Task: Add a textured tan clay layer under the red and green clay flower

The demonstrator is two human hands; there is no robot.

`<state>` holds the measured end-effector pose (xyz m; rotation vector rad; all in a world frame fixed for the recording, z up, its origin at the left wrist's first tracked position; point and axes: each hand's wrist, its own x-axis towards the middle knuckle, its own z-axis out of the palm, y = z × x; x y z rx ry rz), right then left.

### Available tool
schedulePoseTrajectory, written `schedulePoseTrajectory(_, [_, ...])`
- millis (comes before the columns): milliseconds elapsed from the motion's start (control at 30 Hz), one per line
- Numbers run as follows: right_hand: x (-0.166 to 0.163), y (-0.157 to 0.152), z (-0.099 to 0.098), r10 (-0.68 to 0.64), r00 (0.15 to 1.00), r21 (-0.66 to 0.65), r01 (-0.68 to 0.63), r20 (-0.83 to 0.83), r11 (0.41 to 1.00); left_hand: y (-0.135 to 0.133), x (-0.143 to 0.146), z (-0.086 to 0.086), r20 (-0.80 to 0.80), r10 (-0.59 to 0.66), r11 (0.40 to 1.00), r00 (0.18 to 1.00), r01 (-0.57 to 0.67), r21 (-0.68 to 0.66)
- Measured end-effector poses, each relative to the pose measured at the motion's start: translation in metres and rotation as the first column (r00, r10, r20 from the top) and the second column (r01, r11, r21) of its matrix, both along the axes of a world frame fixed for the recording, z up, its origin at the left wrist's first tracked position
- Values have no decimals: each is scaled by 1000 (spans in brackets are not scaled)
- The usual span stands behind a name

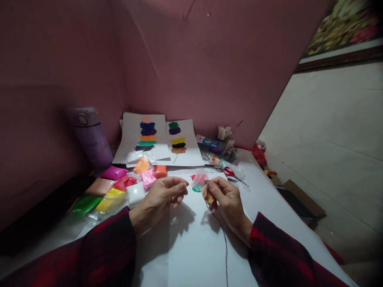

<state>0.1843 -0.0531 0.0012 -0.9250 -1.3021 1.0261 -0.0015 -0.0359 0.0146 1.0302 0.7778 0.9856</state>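
Note:
My right hand [225, 195] is closed on a small clear plastic bag of orange-tan clay [207, 195], pinched between thumb and fingers above the paper. To its left, my left hand [167, 191] has its thumb and index finger pressed together; anything between them is too small to make out. The hands are apart. Beneath them lies a white sheet [191, 251] with red and green colour patches [196, 190] near its top, partly hidden behind the bag. A thin dark line [226, 243] runs down the sheet from under my right hand.
Bagged clay in several colours, among them a yellow bag [111, 200], lies left of my left hand. A purple bottle [91, 137] stands behind. Papers with colour swatches [158, 151] lean at the wall. Red-handled scissors [229, 172] and plastic forks [243, 184] lie at right.

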Motion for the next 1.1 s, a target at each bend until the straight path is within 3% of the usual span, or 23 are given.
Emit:
schedulePoseTrajectory(233, [-1,0,0,-9,1000,-11,9,-5,1000,-1,2,1,31,1,1000,1000,-2,19])
schedulePoseTrajectory(500, [-1,0,1,-21,1000,-7,21,-10,1000,1,1,-10,-24,-109,993,994,110,45])
schedulePoseTrajectory(700, [-2,0,0,2,1000,-12,-3,-8,1000,-1,3,-5,-4,-27,999,1000,27,36])
schedulePoseTrajectory(867, [-1,1,-3,4,1000,23,-4,29,1000,-4,3,5,-107,55,998,993,-50,47])
schedulePoseTrajectory(967, [-1,1,-7,11,997,54,-16,81,998,-5,3,5,-179,111,987,978,-88,132])
schedulePoseTrajectory(1100, [0,1,-11,4,990,90,-17,142,996,-3,4,-2,-291,87,964,953,-8,264])
